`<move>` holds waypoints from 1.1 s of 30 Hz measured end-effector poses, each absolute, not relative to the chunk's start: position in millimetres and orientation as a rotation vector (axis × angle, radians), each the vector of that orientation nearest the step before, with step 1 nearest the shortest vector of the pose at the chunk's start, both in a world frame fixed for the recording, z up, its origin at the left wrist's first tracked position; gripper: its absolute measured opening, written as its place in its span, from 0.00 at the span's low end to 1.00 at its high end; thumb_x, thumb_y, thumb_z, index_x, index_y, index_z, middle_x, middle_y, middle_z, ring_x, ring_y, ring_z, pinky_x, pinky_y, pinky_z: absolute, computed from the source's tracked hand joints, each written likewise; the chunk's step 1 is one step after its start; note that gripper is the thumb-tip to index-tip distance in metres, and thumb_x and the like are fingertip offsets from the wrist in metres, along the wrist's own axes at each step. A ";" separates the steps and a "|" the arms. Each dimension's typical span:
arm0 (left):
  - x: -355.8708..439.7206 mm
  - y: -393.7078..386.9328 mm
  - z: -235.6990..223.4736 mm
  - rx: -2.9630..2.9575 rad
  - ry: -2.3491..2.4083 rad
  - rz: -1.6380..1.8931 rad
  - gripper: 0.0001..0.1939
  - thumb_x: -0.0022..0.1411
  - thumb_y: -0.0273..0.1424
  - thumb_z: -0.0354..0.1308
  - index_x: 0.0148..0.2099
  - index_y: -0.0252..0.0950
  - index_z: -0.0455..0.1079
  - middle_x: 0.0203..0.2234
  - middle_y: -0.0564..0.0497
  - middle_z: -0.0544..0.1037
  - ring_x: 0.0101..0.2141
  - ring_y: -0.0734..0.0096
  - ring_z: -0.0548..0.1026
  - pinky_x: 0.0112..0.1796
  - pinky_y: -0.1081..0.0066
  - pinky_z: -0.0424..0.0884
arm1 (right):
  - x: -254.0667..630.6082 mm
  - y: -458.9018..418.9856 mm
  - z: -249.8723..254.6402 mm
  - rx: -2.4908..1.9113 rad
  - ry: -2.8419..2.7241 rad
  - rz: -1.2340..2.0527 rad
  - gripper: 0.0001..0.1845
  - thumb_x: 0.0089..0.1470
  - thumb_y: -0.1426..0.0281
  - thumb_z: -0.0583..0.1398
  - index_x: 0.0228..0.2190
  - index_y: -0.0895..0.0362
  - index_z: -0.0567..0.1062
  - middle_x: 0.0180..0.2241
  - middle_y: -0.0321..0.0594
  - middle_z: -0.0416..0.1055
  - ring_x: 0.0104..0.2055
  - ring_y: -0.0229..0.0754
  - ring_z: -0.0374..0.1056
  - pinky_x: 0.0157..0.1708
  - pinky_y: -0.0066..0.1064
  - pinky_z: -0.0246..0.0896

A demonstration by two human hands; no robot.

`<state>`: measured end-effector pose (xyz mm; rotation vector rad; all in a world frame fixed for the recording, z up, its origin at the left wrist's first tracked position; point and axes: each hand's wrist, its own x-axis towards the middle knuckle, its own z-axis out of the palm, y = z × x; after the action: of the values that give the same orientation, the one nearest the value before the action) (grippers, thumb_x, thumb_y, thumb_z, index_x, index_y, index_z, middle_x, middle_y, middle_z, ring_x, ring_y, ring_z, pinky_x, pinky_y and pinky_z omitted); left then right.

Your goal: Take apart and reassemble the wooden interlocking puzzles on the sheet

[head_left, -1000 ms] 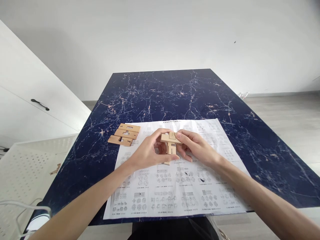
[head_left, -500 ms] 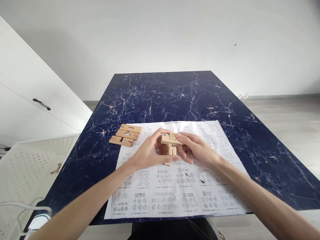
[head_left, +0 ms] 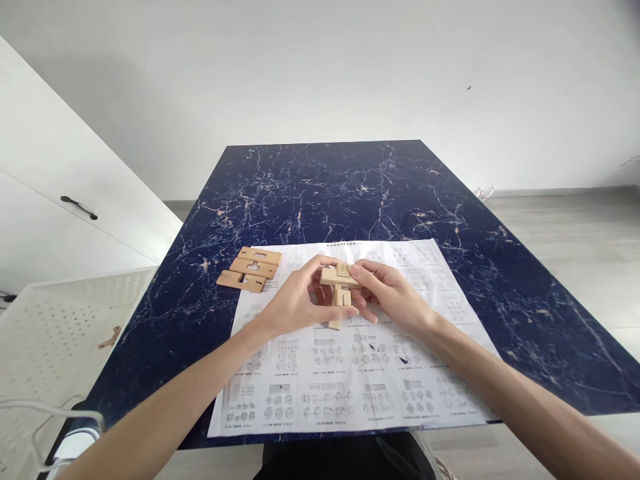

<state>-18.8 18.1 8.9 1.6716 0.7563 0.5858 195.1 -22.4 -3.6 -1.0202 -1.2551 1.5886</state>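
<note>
Above the printed sheet [head_left: 360, 403], both my hands hold a small wooden interlocking puzzle [head_left: 343, 295] of crossed pale bars. My left hand [head_left: 295, 300] wraps its left side, with the thumb across the lower bar and the index finger over the top. From the right, my right hand [head_left: 393, 293] pinches the upper bars between thumb and fingers. Dark line marks show on the bars. Parts of the puzzle are hidden behind the fingers. Beyond my left hand lie three flat slotted wooden pieces [head_left: 250, 269] marked with numbers, partly on the sheet's left edge.
The sheet, covered in small diagrams, lies on a dark blue marbled table [head_left: 310, 193]. To the left stand a white perforated surface [head_left: 45, 333] with a small wooden piece [head_left: 109, 338] and a white cable [head_left: 50, 408]. A white cabinet [head_left: 50, 167] is behind it.
The hands and puzzle stay nearly in place. My right hand's lower fingers have shifted slightly, and a little more of the puzzle's lower end shows. The view has moved slightly.
</note>
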 end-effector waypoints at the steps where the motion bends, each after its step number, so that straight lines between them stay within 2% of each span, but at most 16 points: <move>1: -18.7 18.0 9.3 1.671 0.757 0.584 0.31 0.58 0.39 0.77 0.58 0.43 0.67 0.42 0.48 0.83 0.40 0.61 0.83 0.37 0.66 0.78 | 195.1 -22.5 -3.1 -1.027 -1.260 1.585 0.22 0.71 0.49 0.60 0.35 0.54 0.71 0.21 0.30 0.69 0.16 0.32 0.61 0.19 0.30 0.54; 6: -17.8 17.3 10.1 1.670 0.773 0.598 0.31 0.58 0.41 0.77 0.58 0.42 0.69 0.42 0.48 0.83 0.39 0.61 0.82 0.37 0.66 0.78 | 194.2 -21.4 -0.4 -1.019 -1.256 1.612 0.23 0.71 0.48 0.60 0.34 0.54 0.70 0.21 0.30 0.69 0.17 0.33 0.62 0.21 0.31 0.56; 9: -17.7 17.5 8.1 1.616 0.815 0.672 0.31 0.58 0.41 0.77 0.59 0.43 0.69 0.40 0.50 0.81 0.36 0.65 0.81 0.36 0.67 0.78 | 194.9 -20.7 -0.2 -1.028 -1.273 1.566 0.25 0.72 0.45 0.56 0.37 0.54 0.72 0.23 0.31 0.69 0.19 0.35 0.62 0.24 0.33 0.59; 12: -18.5 18.9 6.0 1.500 0.890 0.808 0.33 0.60 0.40 0.77 0.62 0.44 0.67 0.47 0.47 0.81 0.40 0.64 0.81 0.39 0.66 0.79 | 198.0 -21.2 -2.0 -1.158 -1.382 1.329 0.24 0.72 0.45 0.55 0.44 0.53 0.73 0.26 0.34 0.71 0.24 0.39 0.65 0.27 0.35 0.62; 15: -19.3 20.7 6.2 1.388 0.981 0.902 0.36 0.60 0.41 0.76 0.65 0.45 0.64 0.54 0.46 0.80 0.45 0.62 0.82 0.43 0.65 0.80 | 202.0 -22.5 -5.3 -1.271 -1.700 1.006 0.22 0.67 0.47 0.62 0.47 0.52 0.74 0.36 0.41 0.75 0.33 0.44 0.68 0.33 0.39 0.65; 18: -19.0 21.5 8.5 1.367 1.026 0.938 0.37 0.61 0.42 0.76 0.66 0.45 0.63 0.55 0.46 0.81 0.44 0.64 0.82 0.43 0.66 0.80 | 203.6 -23.5 -10.4 -1.199 -2.005 0.831 0.33 0.55 0.46 0.72 0.52 0.52 0.73 0.49 0.49 0.73 0.45 0.52 0.70 0.44 0.47 0.70; 20: -18.4 21.2 10.2 1.387 1.023 0.948 0.36 0.62 0.42 0.75 0.66 0.46 0.63 0.55 0.45 0.81 0.43 0.64 0.82 0.41 0.67 0.79 | 202.6 -24.1 -14.1 -1.142 -2.122 0.758 0.43 0.47 0.43 0.75 0.55 0.52 0.72 0.53 0.51 0.71 0.52 0.58 0.69 0.50 0.54 0.71; 21: -18.0 20.9 10.8 1.395 1.018 0.949 0.36 0.62 0.41 0.74 0.66 0.46 0.63 0.56 0.45 0.81 0.44 0.64 0.82 0.41 0.67 0.79 | 201.8 -24.3 -15.6 -1.131 -2.165 0.727 0.45 0.45 0.42 0.76 0.55 0.52 0.72 0.54 0.52 0.70 0.54 0.60 0.68 0.52 0.56 0.70; 24: -17.3 20.0 11.4 1.402 1.011 0.948 0.36 0.62 0.40 0.74 0.67 0.46 0.62 0.57 0.45 0.80 0.46 0.62 0.82 0.43 0.66 0.80 | 199.5 -24.7 -16.6 -1.116 -2.213 0.666 0.37 0.49 0.47 0.76 0.52 0.53 0.73 0.53 0.51 0.70 0.54 0.60 0.68 0.54 0.56 0.70; 27: -17.6 19.5 10.3 1.395 1.001 0.951 0.37 0.62 0.40 0.75 0.68 0.46 0.61 0.58 0.45 0.80 0.48 0.60 0.82 0.47 0.63 0.80 | 199.7 -24.2 -12.6 -1.116 -2.125 0.739 0.30 0.52 0.54 0.75 0.50 0.52 0.73 0.50 0.49 0.72 0.50 0.55 0.71 0.50 0.51 0.71; 30: -18.3 19.6 8.7 1.392 0.959 0.947 0.37 0.62 0.40 0.75 0.68 0.48 0.62 0.59 0.46 0.79 0.49 0.60 0.82 0.49 0.62 0.80 | 202.2 -22.7 -8.4 -1.183 -1.937 0.892 0.29 0.54 0.57 0.74 0.52 0.51 0.72 0.47 0.45 0.75 0.44 0.50 0.72 0.44 0.46 0.72; 33: -18.7 19.3 7.6 1.402 0.937 0.943 0.37 0.62 0.40 0.76 0.68 0.49 0.64 0.57 0.47 0.80 0.48 0.59 0.82 0.47 0.62 0.81 | 204.3 -20.7 -7.5 -1.189 -1.705 1.002 0.31 0.53 0.58 0.75 0.52 0.50 0.69 0.46 0.43 0.75 0.42 0.48 0.73 0.41 0.44 0.72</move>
<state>-18.7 19.3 7.6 1.4018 0.9366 0.9427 204.3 -20.7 -7.5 -1.1886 -1.7051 1.0021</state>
